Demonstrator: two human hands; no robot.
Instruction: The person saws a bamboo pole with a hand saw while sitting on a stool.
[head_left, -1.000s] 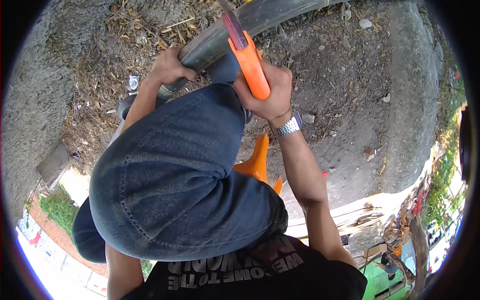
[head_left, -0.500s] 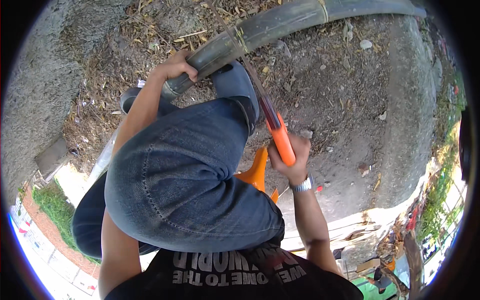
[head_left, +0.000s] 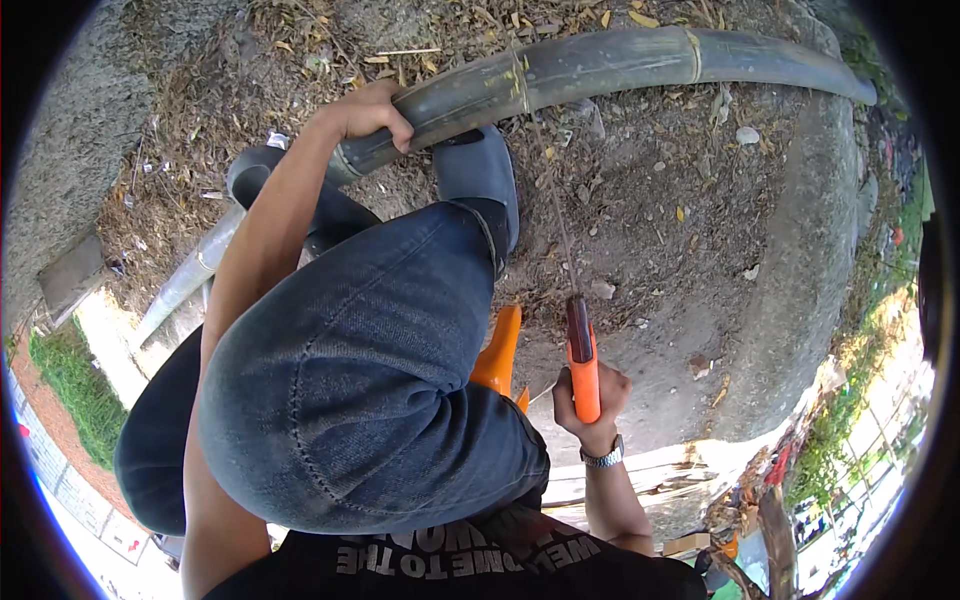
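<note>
A thick, dark grey-green bamboo pole lies in a curve across the upper part of the view. My left hand is wrapped over it near its left end. In my right hand is the orange grip of a handsaw. Its thin blade runs up from the grip and meets the bamboo at a pale, yellowish ring. How deep the blade sits there cannot be made out. A grey boot stands just below the pole, between my left hand and the blade.
Bare soil with dry leaves and small stones surrounds the pole. An orange plastic piece is beside my bent knee. At the left lies a paler pole; a rough grey surface borders the soil. Branches stand at lower right.
My right hand has pulled the saw down and back toward me, so the blade's front part now crosses the bamboo. My left hand keeps its hold, and the view has shifted slightly.
</note>
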